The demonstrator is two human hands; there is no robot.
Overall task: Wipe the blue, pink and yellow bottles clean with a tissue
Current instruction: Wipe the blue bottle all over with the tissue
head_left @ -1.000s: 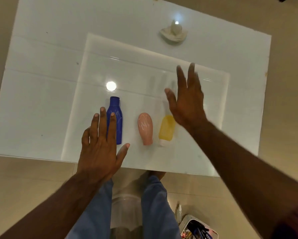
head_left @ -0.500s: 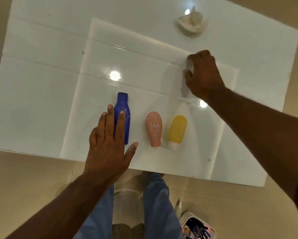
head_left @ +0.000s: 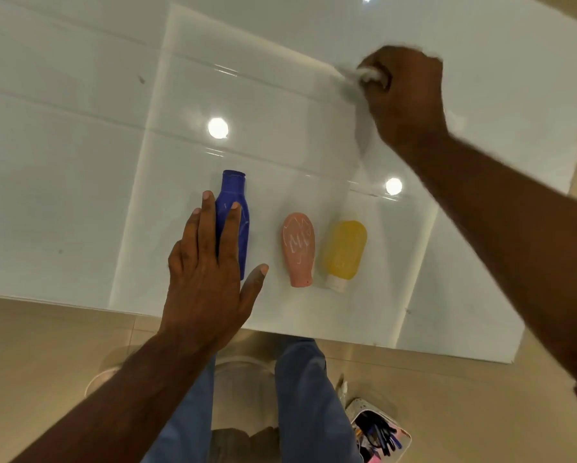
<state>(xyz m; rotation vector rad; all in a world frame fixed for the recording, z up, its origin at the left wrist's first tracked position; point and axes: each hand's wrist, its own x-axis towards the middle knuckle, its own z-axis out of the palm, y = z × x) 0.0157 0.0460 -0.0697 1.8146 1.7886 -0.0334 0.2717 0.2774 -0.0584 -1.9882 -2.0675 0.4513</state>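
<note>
Three bottles lie side by side near the front of the white glossy table (head_left: 63, 182). The blue bottle (head_left: 235, 195) is on the left, the pink bottle (head_left: 299, 248) in the middle, the yellow bottle (head_left: 344, 250) with a white cap on the right. Pale scribble marks show on the blue and pink ones. My left hand (head_left: 210, 275) is spread flat, its fingers lying over the blue bottle's lower left side. My right hand (head_left: 404, 95) is far back on the right, blurred, fingers closed on a white tissue (head_left: 369, 74).
The table's front edge (head_left: 46, 300) runs just below the bottles. Below it I see my legs in blue trousers (head_left: 307, 396) and a beige floor. A small container of pens (head_left: 379, 434) stands on the floor at the lower right.
My right hand went from open above the yellow bottle to far back right and closed on the tissue; the crumpled tissue no longer lies at the back. My left hand stayed by the blue bottle.
</note>
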